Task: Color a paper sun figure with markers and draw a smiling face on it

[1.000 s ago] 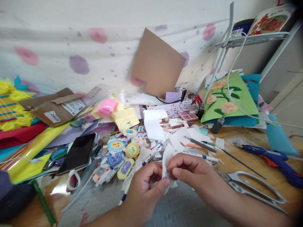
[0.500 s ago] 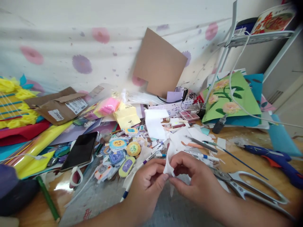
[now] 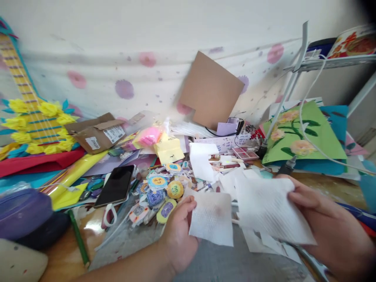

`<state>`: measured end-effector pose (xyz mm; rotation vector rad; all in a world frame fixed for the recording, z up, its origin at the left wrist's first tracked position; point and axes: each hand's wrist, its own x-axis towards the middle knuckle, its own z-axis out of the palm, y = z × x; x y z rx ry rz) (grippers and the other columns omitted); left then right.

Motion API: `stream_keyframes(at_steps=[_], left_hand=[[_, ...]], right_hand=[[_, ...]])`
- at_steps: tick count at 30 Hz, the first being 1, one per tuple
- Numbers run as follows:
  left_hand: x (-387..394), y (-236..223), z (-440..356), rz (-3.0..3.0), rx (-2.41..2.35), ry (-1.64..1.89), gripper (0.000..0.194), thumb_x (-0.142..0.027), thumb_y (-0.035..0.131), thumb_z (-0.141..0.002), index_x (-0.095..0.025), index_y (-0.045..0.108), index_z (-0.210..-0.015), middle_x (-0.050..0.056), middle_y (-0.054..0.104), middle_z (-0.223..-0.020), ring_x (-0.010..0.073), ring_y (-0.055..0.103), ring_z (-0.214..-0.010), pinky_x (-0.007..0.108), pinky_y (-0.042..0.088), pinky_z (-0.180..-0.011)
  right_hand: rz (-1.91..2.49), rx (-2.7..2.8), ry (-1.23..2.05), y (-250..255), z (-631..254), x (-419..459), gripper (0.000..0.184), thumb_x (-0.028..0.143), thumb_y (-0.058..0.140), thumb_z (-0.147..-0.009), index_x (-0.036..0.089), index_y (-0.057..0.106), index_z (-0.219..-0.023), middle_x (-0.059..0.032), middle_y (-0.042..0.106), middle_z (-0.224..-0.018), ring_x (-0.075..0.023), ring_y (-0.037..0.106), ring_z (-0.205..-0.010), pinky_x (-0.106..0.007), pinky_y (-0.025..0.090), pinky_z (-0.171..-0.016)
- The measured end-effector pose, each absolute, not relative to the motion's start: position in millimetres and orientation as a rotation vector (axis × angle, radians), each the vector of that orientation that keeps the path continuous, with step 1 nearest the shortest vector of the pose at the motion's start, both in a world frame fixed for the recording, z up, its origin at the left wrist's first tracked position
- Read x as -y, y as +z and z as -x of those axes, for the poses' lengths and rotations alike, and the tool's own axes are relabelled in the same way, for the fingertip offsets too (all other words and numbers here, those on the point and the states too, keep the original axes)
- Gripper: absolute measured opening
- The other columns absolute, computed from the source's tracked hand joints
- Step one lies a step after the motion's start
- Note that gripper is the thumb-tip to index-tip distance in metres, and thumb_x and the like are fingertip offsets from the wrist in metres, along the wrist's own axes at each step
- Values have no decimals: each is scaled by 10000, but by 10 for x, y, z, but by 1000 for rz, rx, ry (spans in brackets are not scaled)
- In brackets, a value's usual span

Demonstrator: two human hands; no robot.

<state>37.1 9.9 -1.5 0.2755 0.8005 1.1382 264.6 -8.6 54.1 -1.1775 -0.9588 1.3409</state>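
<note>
My left hand (image 3: 180, 237) pinches a small square of white embossed tissue (image 3: 213, 218) between thumb and fingers at its left edge. Further right, my right hand (image 3: 326, 223) grips a second, larger piece of white tissue (image 3: 268, 209) by its right side. A narrow gap separates the two pieces. Beyond my left hand lies a heap of small coloured paper cutouts with drawn faces (image 3: 158, 181). White paper scraps (image 3: 261, 243) lie under the right piece, and the scissors are mostly hidden below my right hand.
A black phone (image 3: 116, 186) and a green stick (image 3: 78, 237) lie to the left. At the back are a brown package (image 3: 95, 135), a cardboard sheet (image 3: 211, 92) and a green flower picture (image 3: 302, 133). A metal shelf (image 3: 340, 61) stands on the right.
My hands were together, pinching folded white tissue. They have moved apart, each with a flat piece now. My right hand went right, over the scissors. The view has shifted.
</note>
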Motion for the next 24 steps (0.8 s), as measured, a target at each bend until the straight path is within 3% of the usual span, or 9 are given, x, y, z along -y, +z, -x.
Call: stream_keyframes(at_steps=[4, 8, 12, 16, 21, 24], left_hand=[[-73, -40, -420, -238, -743, 1038, 97, -222, 608, -727, -182, 580, -812, 3, 643, -677, 165, 601, -604, 265, 416, -571], [9, -43, -493, -273, -657, 960, 243, -352, 653, -706, -149, 582, -819, 21, 623, -649, 163, 579, -587, 276, 420, -587], [144, 24, -463, -568, -779, 1089, 271, -245, 746, -600, -155, 538, -749, -1, 610, -635, 120, 537, -551, 241, 390, -559], [-3, 297, -92, -1172, -1173, 1099, 217, -336, 636, -698, -152, 548, -768, 19, 625, -694, 137, 562, -593, 250, 423, -567], [-551, 651, 461, -1428, -1480, 1185, 114, -244, 621, -734, -167, 546, -771, -54, 541, -597, 82, 445, -478, 192, 313, -451], [-768, 652, 547, -1560, -1582, 1108, 106, -241, 619, -786, -150, 565, -789, -50, 547, -625, 79, 464, -487, 193, 342, -446]], right_hand=[[1195, 1003, 1637, 363, -2550, 114, 208, 359, 752, -636, 263, 592, -728, -18, 586, -643, -180, 537, -500, -281, 384, -435], [1256, 1294, 1627, 261, -2355, 55, 262, 425, 708, -700, 223, 601, -830, -25, 618, -821, -194, 555, -681, -288, 415, -582], [1209, 1438, 1662, 331, -2288, 30, 285, 428, 712, -648, 196, 554, -694, -4, 589, -722, -174, 517, -671, -267, 384, -604], [1211, 1354, 1734, 362, -2411, 10, 311, 449, 710, -652, 204, 530, -718, 35, 518, -641, -123, 435, -544, -232, 314, -495], [1052, 1483, 1785, 162, -2602, -45, 321, 417, 720, -720, 193, 489, -715, 50, 482, -644, -90, 388, -527, -215, 253, -486], [1028, 1586, 1864, 82, -2679, -3, 312, 402, 724, -714, 195, 491, -717, 52, 482, -632, -93, 382, -529, -223, 239, -490]])
